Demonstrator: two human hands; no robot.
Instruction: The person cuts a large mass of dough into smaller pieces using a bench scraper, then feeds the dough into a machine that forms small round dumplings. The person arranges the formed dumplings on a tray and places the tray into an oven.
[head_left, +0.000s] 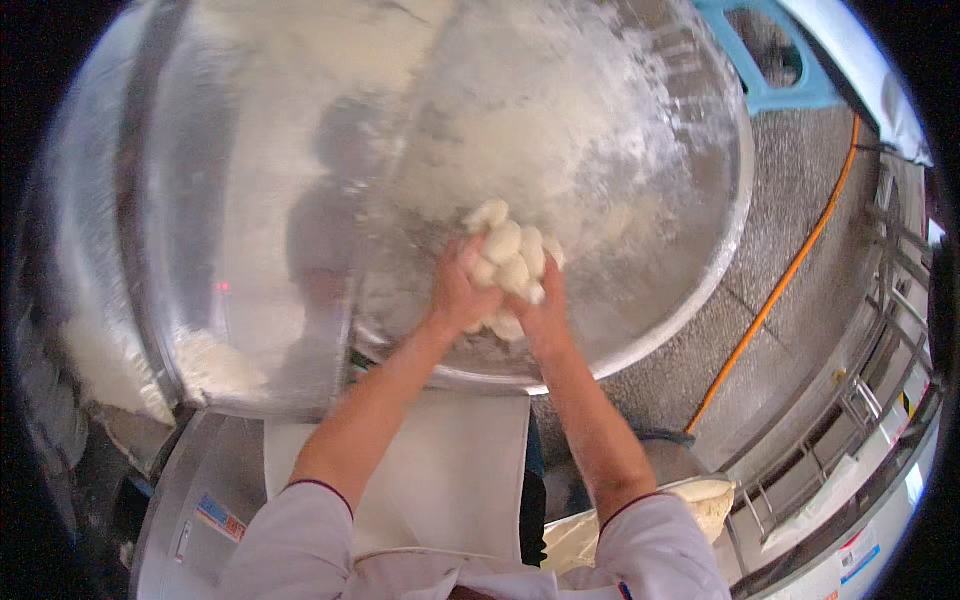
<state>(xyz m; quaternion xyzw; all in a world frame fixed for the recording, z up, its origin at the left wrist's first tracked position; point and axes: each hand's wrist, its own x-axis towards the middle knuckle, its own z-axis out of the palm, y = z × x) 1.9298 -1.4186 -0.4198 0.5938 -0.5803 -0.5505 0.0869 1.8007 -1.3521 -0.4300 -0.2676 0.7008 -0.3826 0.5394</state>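
My left hand (459, 291) and my right hand (550, 304) cup a cluster of pale, rounded dough pieces (512, 255) between them. The fingers press in from both sides, partly hidden by the dough. Another dough piece (505, 327) shows below the hands, near my wrists; whether it is held or lies on the surface I cannot tell. Beneath them is a flour-dusted metal work surface (637, 300) with a curved, shiny rim. Loose white flour (517, 112) is spread thickly over its far part.
A flat metal tabletop (262, 172) with flour adjoins on the left. At the lower right stands a container of dough (709, 499). An orange hose or cable (776, 300) crosses the speckled floor. A blue plastic stool (795, 97) is at the upper right; metal racking (862, 397) lines the right.
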